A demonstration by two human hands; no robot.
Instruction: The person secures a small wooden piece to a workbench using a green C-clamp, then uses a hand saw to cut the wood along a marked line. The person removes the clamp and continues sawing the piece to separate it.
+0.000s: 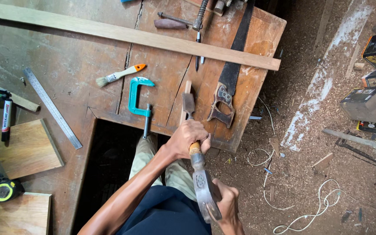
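A chisel (189,106) is gripped by the left hand (188,140), fingers clamped on its handle, blade on a wood strip (186,96) at 12 o'clock. A hammer (204,187) is clenched in the right hand (227,206) at 6 o'clock. The cut looks barely begun; most of it seems left.

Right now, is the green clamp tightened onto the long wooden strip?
No, the green clamp lies loose on the workbench, well apart from the long wooden strip above it.

Teal clamp (136,96), paintbrush (119,75), handsaw (229,78), steel ruler (52,107).
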